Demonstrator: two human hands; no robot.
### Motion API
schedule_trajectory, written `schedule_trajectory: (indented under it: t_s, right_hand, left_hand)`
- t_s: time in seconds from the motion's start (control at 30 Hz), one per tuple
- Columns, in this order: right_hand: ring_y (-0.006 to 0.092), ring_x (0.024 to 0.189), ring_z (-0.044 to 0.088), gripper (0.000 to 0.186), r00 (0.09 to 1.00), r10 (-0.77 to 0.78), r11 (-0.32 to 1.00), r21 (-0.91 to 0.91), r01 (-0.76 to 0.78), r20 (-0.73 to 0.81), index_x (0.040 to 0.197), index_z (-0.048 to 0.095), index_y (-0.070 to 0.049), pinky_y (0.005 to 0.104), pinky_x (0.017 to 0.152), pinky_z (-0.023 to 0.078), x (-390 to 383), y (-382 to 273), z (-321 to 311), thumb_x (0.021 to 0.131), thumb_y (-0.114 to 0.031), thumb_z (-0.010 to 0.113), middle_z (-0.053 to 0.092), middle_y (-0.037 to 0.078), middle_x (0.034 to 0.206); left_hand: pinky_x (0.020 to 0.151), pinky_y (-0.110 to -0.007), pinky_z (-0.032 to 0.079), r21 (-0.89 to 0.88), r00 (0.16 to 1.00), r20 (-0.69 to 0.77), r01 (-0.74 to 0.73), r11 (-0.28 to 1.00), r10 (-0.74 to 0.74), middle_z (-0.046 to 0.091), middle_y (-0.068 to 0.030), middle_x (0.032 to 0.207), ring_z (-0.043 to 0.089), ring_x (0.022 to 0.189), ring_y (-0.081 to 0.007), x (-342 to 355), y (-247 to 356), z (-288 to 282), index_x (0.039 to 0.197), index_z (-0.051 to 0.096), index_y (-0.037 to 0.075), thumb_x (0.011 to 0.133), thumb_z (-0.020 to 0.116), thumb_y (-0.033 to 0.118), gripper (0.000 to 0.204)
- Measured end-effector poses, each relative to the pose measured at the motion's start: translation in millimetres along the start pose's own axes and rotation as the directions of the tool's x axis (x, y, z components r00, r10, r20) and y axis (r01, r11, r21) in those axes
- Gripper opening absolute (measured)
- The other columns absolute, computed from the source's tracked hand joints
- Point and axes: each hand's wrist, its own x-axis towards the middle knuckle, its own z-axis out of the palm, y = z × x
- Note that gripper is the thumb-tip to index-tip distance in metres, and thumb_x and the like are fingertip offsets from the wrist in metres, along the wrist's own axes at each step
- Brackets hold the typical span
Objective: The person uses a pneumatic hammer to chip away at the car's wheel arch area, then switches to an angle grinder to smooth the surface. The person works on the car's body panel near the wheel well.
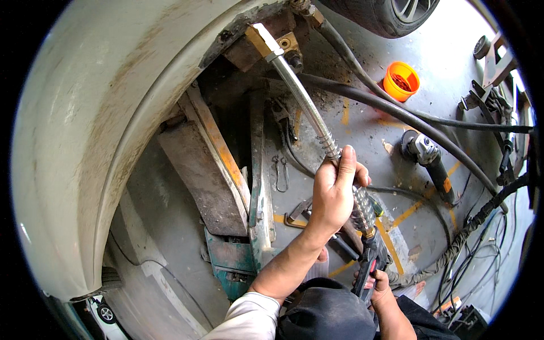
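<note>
My left hand [334, 190] is closed around the lower part of a long metal torch neck [303, 96], just below its coiled spring. The neck slants up and left. Its brass tip [259, 37] rests against a rusty bracket [283, 39] inside the wheel arch. My right hand [378, 283] grips the torch's black handle [369, 258] near the bottom of the view, with fingers by a red trigger.
The white car body panel [85, 141] curves over the left side. Rusty plates [198, 175] and a green metal piece [229, 260] sit beneath it. On the concrete floor are an orange cup [401, 80], an angle grinder [426, 156], thick black hoses [396, 110], a tyre [379, 14] and tangled cables [481, 243].
</note>
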Motion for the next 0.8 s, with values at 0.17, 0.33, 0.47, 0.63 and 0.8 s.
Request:
schedule_trajectory:
  t_s: [0.17, 0.33, 0.47, 0.63, 0.8]
  right_hand:
    - [0.0065, 0.051, 0.038, 0.02, 0.996, -0.045, 0.999, -0.008, 0.045, -0.072, 0.081, 0.058, -0.009, 0.0207, 0.052, 0.035, -1, -3, -10, 0.071, -0.019, 0.072, 0.038, -0.004, 0.058]
    - [0.0075, 0.051, 0.038, 0.02, 0.993, -0.071, 0.997, 0.026, 0.074, -0.095, 0.079, 0.056, -0.008, 0.021, 0.051, 0.035, -3, 0, -6, 0.07, -0.017, 0.071, 0.038, -0.004, 0.058]
    - [0.0085, 0.052, 0.04, 0.021, 0.981, -0.128, 0.992, -0.003, 0.129, -0.147, 0.079, 0.056, -0.006, 0.0204, 0.051, 0.035, -9, 4, 13, 0.068, -0.016, 0.071, 0.04, -0.003, 0.058]
    - [0.0085, 0.052, 0.04, 0.022, 0.962, -0.159, 0.986, 0.016, 0.167, -0.223, 0.081, 0.055, -0.005, 0.0202, 0.049, 0.037, -11, 5, 12, 0.067, -0.013, 0.069, 0.041, -0.002, 0.058]
    - [0.008, 0.05, 0.038, 0.021, 0.937, -0.181, 0.981, 0.016, 0.194, -0.299, 0.079, 0.054, -0.005, 0.0204, 0.049, 0.038, -14, 6, 26, 0.065, -0.013, 0.068, 0.039, -0.003, 0.056]
  left_hand:
    - [0.065, -0.026, 0.045, -0.014, 1.0, -0.004, 0.013, 1.0, -0.013, 0.054, -0.0036, 0.066, 0.054, 0.065, -0.0119, 2, 4, 1, 0.073, 0.051, 0.005, 0.099, 0.04, 0.038, 0.043]
    - [0.064, -0.027, 0.045, -0.041, 1.0, 0.021, 0.011, 0.999, -0.01, 0.054, -0.0037, 0.065, 0.054, 0.064, -0.0123, 4, 3, 1, 0.073, 0.05, 0.006, 0.099, 0.04, 0.039, 0.043]
    - [0.063, -0.027, 0.045, -0.066, 0.999, 0.028, 0.038, 0.997, -0.036, 0.053, -0.0039, 0.063, 0.054, 0.063, -0.0126, 5, 6, 3, 0.072, 0.047, 0.008, 0.099, 0.041, 0.039, 0.042]
    - [0.063, -0.027, 0.046, -0.082, 0.999, 0.012, 0.033, 0.996, -0.032, 0.053, -0.0045, 0.062, 0.055, 0.062, -0.0136, 6, 6, 5, 0.07, 0.044, 0.01, 0.098, 0.043, 0.041, 0.042]
    - [0.061, -0.028, 0.047, -0.081, 1.0, 0.02, 0.007, 0.997, -0.005, 0.053, -0.0059, 0.061, 0.055, 0.061, -0.0148, 6, 2, 7, 0.067, 0.045, 0.009, 0.098, 0.043, 0.04, 0.044]
